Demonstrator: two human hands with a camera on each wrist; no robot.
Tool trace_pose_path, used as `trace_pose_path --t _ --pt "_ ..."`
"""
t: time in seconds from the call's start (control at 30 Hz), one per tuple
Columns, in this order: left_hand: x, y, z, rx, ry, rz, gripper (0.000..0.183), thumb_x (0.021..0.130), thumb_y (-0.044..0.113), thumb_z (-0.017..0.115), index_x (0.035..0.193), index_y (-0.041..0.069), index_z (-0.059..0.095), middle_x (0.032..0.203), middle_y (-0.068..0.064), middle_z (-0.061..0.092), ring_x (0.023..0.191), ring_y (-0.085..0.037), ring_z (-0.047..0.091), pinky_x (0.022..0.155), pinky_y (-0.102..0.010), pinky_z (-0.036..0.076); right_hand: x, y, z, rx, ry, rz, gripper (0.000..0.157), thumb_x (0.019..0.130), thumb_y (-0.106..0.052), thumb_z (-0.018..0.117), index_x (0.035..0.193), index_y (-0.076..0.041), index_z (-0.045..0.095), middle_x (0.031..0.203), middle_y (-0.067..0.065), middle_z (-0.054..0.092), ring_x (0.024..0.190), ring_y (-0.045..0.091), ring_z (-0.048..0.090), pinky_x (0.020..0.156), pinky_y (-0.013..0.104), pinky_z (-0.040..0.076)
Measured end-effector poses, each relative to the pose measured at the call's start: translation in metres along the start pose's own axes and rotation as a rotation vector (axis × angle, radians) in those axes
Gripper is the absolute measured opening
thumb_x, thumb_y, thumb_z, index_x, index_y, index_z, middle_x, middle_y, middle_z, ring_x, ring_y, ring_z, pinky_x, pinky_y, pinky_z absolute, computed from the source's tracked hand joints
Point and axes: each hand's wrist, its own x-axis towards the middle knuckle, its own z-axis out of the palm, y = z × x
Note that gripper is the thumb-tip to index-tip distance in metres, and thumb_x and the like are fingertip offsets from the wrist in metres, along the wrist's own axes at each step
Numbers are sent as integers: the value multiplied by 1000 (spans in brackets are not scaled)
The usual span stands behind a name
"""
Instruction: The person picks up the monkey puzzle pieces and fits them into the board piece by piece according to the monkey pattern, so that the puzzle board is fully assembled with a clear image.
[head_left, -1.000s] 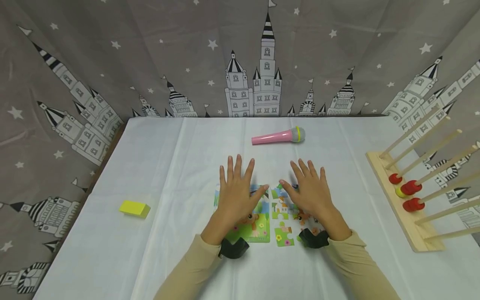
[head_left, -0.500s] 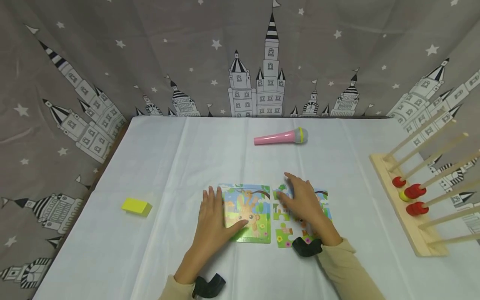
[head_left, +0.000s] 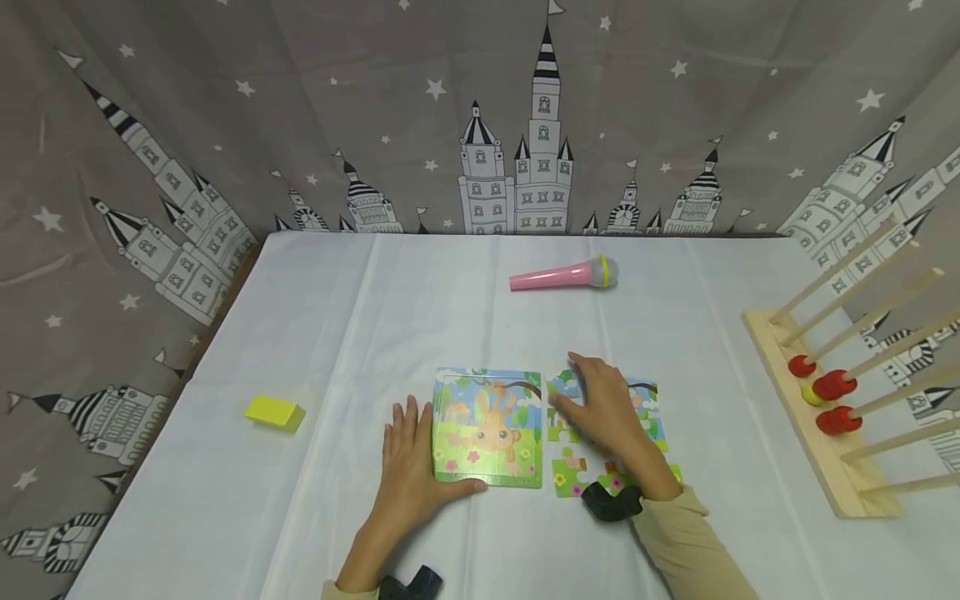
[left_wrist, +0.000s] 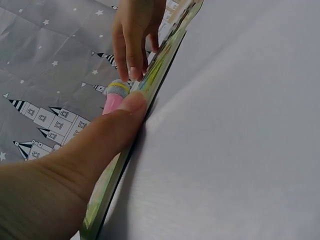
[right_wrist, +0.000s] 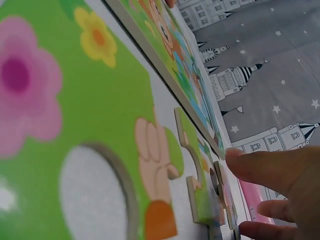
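Note:
A square puzzle board (head_left: 491, 429) with a cartoon rabbit picture lies flat on the white cloth. My left hand (head_left: 408, 483) rests at its lower left, fingers straight along the left side and thumb by the near edge. In the left wrist view the thumb (left_wrist: 112, 132) touches the rim of the board (left_wrist: 107, 192). Loose jigsaw pieces (head_left: 570, 477) lie to the right of the board. Over them is my right hand (head_left: 611, 417), thumb and forefinger spread apart, covering some pieces. In the right wrist view its fingertips (right_wrist: 234, 154) are near the far pieces, holding nothing visible.
A pink toy microphone (head_left: 558, 276) lies farther back. A yellow block (head_left: 274, 413) sits to the left. At the right stands a wooden peg stand (head_left: 813, 408) with red and yellow beads. A grey castle-print curtain (head_left: 300, 100) hangs behind the table.
Both hands have come back from a raised, spread pose. My left hand has moved left and nearer, uncovering the board. My right hand has turned and drawn in over the loose pieces.

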Motion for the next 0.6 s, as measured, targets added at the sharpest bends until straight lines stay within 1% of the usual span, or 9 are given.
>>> trace_pose_path --t 0.1,0.23,0.3,0.37,0.5,0.6 --pt "0 -1 1 2 8 7 126 50 59 78 142 -4 20 150 -27 7 139 -43 0 110 -58 4 0 0 1 -18 2 1 68 78 -35 68 132 0 43 128 22 49 120 38 43 105 55 26" --pt "0 -1 1 5 -5 -8 126 51 60 78 143 -2 18 151 -24 6 140 -40 -2 111 -56 3 0 0 3 -61 1 -2 67 77 -35 69 130 0 46 127 20 49 120 38 43 106 56 23" --pt "0 -1 1 10 -14 -18 126 51 61 77 143 -1 17 151 -22 5 140 -38 -3 112 -54 2 0 -1 3 -78 3 -2 65 77 -35 70 128 -1 48 126 20 50 119 37 43 106 56 23" --pt "0 -1 1 6 -11 -13 126 51 60 77 143 -1 17 151 -23 5 140 -39 -3 111 -55 2 -1 -2 3 -88 8 1 62 76 -34 70 125 -1 51 125 19 50 119 37 43 105 56 24" --pt "-1 -1 1 7 -5 -4 124 52 59 77 142 -2 19 150 -25 7 139 -41 -2 111 -56 3 0 -4 3 -90 13 10 57 75 -33 71 120 0 55 125 20 49 118 38 42 104 56 25" --pt "0 -1 0 17 -16 -12 125 52 61 76 143 -1 17 151 -24 6 140 -39 -3 111 -55 2 2 -5 3 -87 4 15 55 75 -31 73 116 1 57 126 21 47 119 39 41 103 58 25"
